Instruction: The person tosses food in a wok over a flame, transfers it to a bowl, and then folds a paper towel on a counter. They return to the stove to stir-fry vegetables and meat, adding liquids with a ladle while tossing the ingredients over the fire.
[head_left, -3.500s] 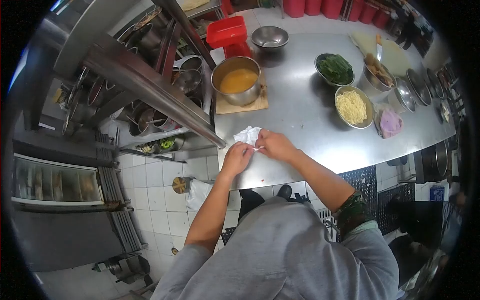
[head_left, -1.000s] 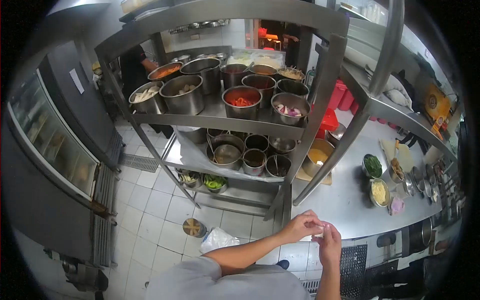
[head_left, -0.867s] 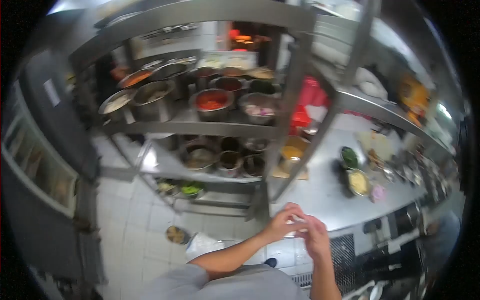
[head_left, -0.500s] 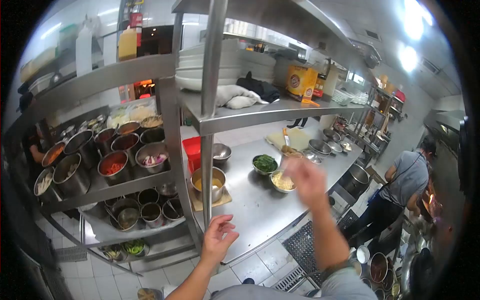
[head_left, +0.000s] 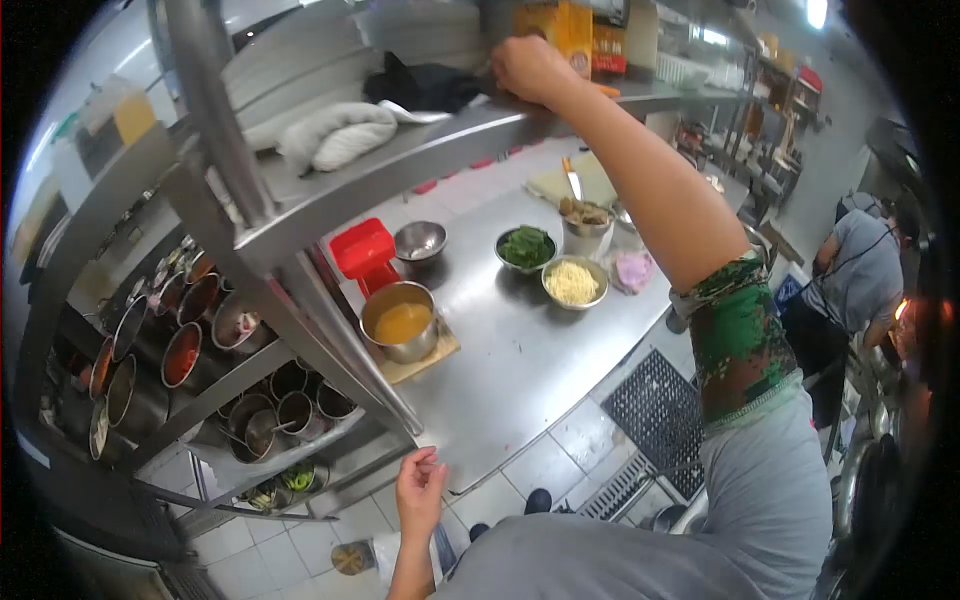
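Observation:
My right hand [head_left: 535, 70] reaches up to the steel shelf [head_left: 400, 160], beside a black cloth [head_left: 425, 82] and in front of a yellow box [head_left: 565, 35]. Its fingers bend downward; what they grip, if anything, is hidden. My left hand [head_left: 420, 492] hangs low by the near corner of the counter, fingers loosely curled and holding nothing. Below the shelf, the steel counter [head_left: 490, 370] bears a pot of yellow liquid [head_left: 400, 322], a bowl of leafy greens [head_left: 526, 248] and a bowl of noodles [head_left: 574, 283].
A knife [head_left: 572, 178] lies on a cutting board by a container of brown pieces [head_left: 585, 214]. A pink bag [head_left: 632, 270] sits near the counter's edge. Pots of ingredients [head_left: 182, 352] fill the left rack. A co-worker [head_left: 860, 260] stands at the right. White towels [head_left: 340, 135] lie on the shelf.
My right hand has risen from above the counter to the shelf. My left hand has dropped lower, its fingers more curled. The view has shifted closer to the shelf and counter.

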